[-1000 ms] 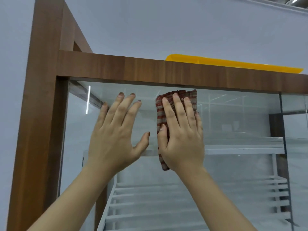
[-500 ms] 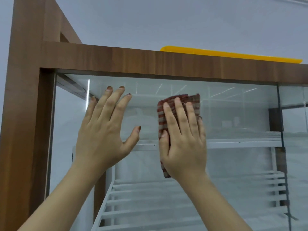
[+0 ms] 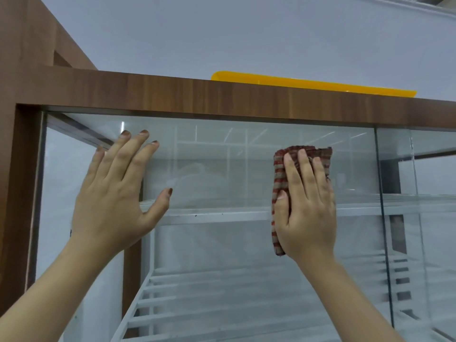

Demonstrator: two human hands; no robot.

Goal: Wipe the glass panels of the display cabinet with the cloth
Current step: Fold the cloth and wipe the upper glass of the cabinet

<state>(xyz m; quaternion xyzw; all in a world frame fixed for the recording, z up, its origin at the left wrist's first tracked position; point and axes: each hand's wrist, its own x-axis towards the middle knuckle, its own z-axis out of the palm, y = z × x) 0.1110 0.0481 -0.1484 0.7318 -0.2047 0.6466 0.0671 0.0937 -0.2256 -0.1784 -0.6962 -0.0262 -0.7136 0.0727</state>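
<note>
A display cabinet with a brown wooden frame (image 3: 172,95) fills the view, and its front glass panel (image 3: 222,164) faces me. My right hand (image 3: 306,208) presses a folded red-and-grey striped cloth (image 3: 278,174) flat against the glass, right of the panel's middle and near its top. The cloth shows above my fingertips and along my thumb side. My left hand (image 3: 116,193) lies flat on the glass at the upper left with its fingers spread, holding nothing.
A second glass panel (image 3: 419,218) joins at a vertical seam on the right. White slatted shelves (image 3: 222,304) stand inside the cabinet. A flat yellow object (image 3: 308,86) lies on top of the frame. A pale wall rises behind.
My right hand has slid the cloth to the right across the glass, away from my left hand. The left hand stays on the same upper left area of the glass.
</note>
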